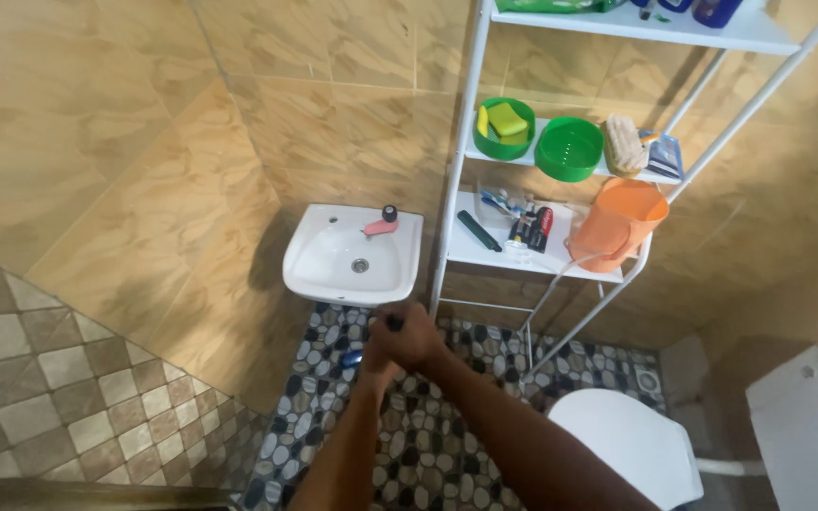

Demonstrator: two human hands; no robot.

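Observation:
My two hands meet low in front of the white wall sink (319,248). My right hand (416,338) is closed over a thin dark handle (395,323), whose black end pokes out above the knuckles. My left hand (377,362) is tucked under and against the right one, fingers closed. A small blue part (352,359) sticks out at its left side. What the handle belongs to is hidden by the hands. Both forearms come up from the bottom edge of the view.
A white shelf rack (456,180) stands right of the sink, holding green bowls (569,149), a yellow sponge, a brush, toiletries and an orange jug (617,225). A white toilet lid (629,441) and cistern (807,416) are at lower right. The floor is pebble-patterned, the walls tan tile.

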